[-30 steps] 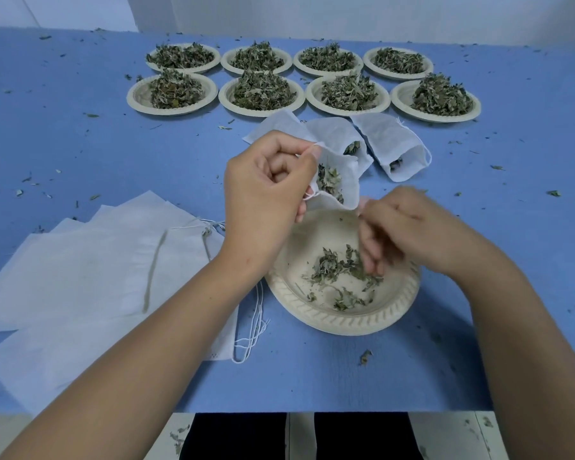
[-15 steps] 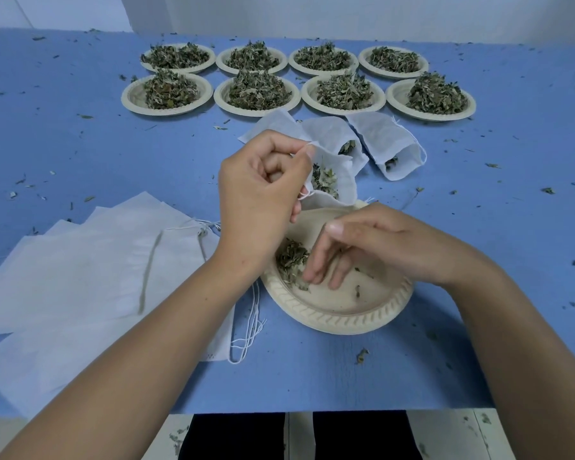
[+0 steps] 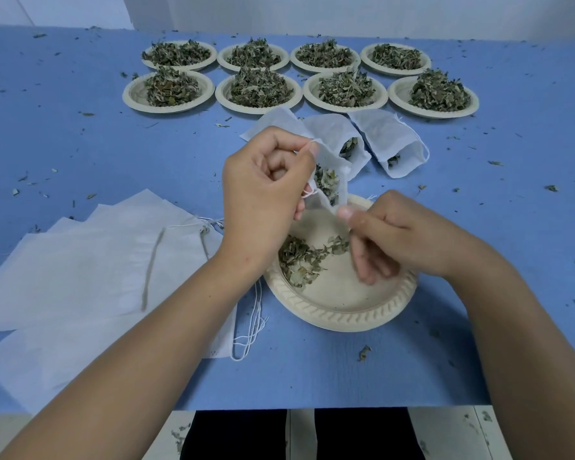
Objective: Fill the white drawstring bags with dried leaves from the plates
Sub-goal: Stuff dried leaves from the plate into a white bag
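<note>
A white drawstring bag [image 3: 329,164], partly filled with dried leaves, is held open over the near plate [image 3: 342,310]. My left hand [image 3: 263,194] pinches the bag's left rim. My right hand [image 3: 389,234] pinches the lower right rim with thumb and forefinger, its other fingers curled above the plate. A small heap of dried leaves [image 3: 299,260] lies on the plate's left side.
Several cream plates heaped with dried leaves [image 3: 259,88] stand in two rows at the back. Two filled bags [image 3: 389,144] lie behind the held one. A stack of flat empty bags [image 3: 90,260] with loose strings lies at the left. Leaf crumbs dot the blue table [image 3: 80,144].
My right hand swept the leaves into a heap on the plate's left side, then rose and took hold of the bag's rim. My left hand kept its grip.
</note>
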`<state>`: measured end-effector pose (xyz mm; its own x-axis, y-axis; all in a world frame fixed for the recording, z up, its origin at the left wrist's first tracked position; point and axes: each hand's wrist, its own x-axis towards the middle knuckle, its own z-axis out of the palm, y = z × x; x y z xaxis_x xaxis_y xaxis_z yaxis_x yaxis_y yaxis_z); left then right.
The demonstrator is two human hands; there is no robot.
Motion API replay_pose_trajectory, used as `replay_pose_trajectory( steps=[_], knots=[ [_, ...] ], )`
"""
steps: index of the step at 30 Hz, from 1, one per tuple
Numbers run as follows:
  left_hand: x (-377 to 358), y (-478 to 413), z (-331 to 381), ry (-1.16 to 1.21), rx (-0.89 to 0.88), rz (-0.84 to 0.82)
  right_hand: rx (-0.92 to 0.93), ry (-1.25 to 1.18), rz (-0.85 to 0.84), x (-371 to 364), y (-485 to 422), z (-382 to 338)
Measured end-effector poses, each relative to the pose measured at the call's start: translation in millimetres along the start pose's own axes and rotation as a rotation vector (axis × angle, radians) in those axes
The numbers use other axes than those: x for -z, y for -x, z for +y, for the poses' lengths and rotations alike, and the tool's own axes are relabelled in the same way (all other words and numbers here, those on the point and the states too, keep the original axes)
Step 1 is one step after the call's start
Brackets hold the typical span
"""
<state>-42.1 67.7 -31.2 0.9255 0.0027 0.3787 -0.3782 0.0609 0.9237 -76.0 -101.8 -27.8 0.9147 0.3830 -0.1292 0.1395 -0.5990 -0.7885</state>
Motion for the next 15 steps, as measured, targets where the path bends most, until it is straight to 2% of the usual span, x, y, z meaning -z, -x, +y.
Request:
replay_pose_trajectory(
  steps=[2, 3, 5, 7, 10, 11, 13, 15],
  knots=[
    [-1, 1, 0, 0.001, -0.004, -0.010, 0.017, -0.108, -0.145, -9, -2, -3],
    [0, 0, 0, 0.000, -0.008, -0.008, 0.053, -0.176, -0.152, -11, -4, -5],
    [0, -1, 0, 0.001, -0.009, 0.008, 0.123, -0.311, -0.063, -10, -4, -8],
    [1, -2, 0, 0.004, 0.001, 0.031, 0.133, -0.356, 0.105, -3, -3, -8],
    [1, -2, -1, 0.007, 0.006, 0.042, 0.060, -0.102, 0.251, -1, -5, 0],
    [1, -2, -1, 0.006, 0.003, 0.040, 0.033, 0.008, 0.221, -1, -5, 0],
    [2, -2, -1, -0.002, -0.009, 0.036, -0.029, 0.154, 0.054, -4, -5, -2],
    [2, -2, 0, -0.017, -0.022, 0.038, -0.011, 0.190, -0.065, -10, -6, -3]
  ],
)
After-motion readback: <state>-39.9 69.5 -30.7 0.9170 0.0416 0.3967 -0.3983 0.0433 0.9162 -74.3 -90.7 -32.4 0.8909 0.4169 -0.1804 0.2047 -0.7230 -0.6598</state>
